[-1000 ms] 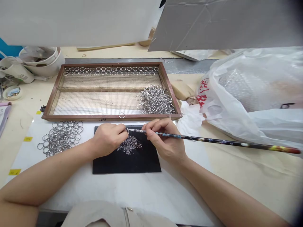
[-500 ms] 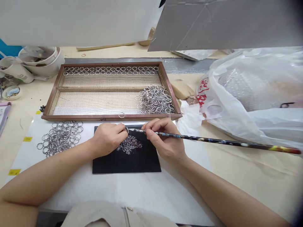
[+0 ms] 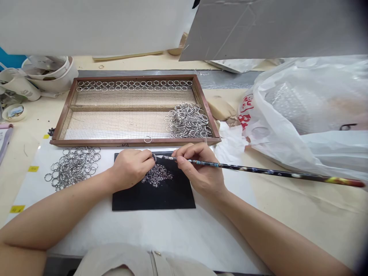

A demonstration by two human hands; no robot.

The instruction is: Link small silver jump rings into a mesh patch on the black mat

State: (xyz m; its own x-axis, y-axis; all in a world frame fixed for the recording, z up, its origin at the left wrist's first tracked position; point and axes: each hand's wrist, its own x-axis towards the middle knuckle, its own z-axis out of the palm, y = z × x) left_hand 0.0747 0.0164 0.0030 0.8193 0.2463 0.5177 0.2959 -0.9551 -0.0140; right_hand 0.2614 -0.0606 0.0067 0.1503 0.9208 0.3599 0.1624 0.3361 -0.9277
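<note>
the right hand is pinching a long patterned stick near its tip, pen-fashion, the tip pointing left. the left hand is curling its fingers together at that tip; whether it is pinching a piece, cannot tell. both are resting over a heap of tiny metal links lying on a black mat. a wire-mesh tray is holding rings behind; loose rings are lying left.
</note>
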